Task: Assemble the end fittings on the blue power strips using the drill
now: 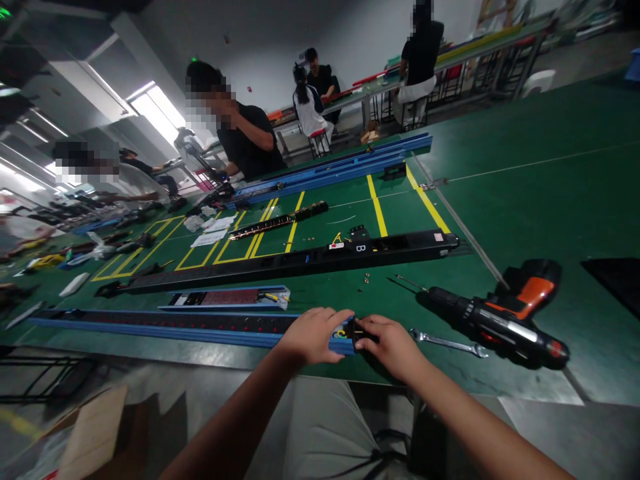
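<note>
A long blue channel (pixel 200 327) with a dark strip inside lies along the near edge of the table. Near its right end my left hand (pixel 316 335) is wrapped over it, thumb and fingers on opposite sides. At that end sits a black end cap (pixel 357 333), pinched between the thumb and fingers of my right hand (pixel 389 343). Yellow and blue wire shows inside the channel between my hands. To the right of my right hand lies a wrench (pixel 450 343), and beyond it a black and orange cordless drill (pixel 495 320), its bit pointing left.
Behind the channel lie a short blue tray (pixel 227 298) and a long black housing (pixel 300 261). Small nuts (pixel 367 279) rest on the green table (pixel 530 180). Farther back are a dark bar (pixel 280 221) and blue rails (pixel 330 167). A person (pixel 250 140) sits opposite.
</note>
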Demonstrator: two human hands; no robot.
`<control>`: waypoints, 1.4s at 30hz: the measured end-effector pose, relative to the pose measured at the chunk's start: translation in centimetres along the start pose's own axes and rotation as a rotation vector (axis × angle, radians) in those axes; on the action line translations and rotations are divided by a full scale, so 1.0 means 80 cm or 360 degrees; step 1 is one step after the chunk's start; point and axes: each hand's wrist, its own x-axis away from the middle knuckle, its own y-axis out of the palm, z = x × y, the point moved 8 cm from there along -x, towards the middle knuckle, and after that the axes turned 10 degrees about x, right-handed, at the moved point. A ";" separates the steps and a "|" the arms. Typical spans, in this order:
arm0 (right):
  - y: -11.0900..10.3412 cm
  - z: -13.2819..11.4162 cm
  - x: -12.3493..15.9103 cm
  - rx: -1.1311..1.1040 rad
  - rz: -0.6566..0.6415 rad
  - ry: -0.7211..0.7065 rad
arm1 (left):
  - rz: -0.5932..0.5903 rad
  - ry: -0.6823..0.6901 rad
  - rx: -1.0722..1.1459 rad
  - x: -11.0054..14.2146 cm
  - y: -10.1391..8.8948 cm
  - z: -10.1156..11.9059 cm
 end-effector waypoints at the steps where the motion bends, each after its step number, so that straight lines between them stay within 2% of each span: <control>1: 0.000 0.001 0.000 0.0015 -0.0007 0.0005 | -0.0022 0.0009 0.0019 -0.001 -0.001 0.000; 10: 0.001 0.000 -0.001 0.0163 -0.0065 0.0067 | -0.0053 0.0032 0.0060 -0.006 -0.001 -0.003; 19: 0.001 -0.008 0.004 0.0257 -0.0098 0.0006 | 0.0126 0.0081 -0.0234 0.002 0.006 0.009; 29: 0.001 -0.004 0.006 0.0273 -0.0090 -0.0032 | -0.0012 0.0191 -0.0257 0.006 0.014 -0.001; 42: 0.005 -0.006 0.006 0.0481 -0.0068 0.0018 | -0.0056 0.0151 -0.0209 0.003 0.013 -0.002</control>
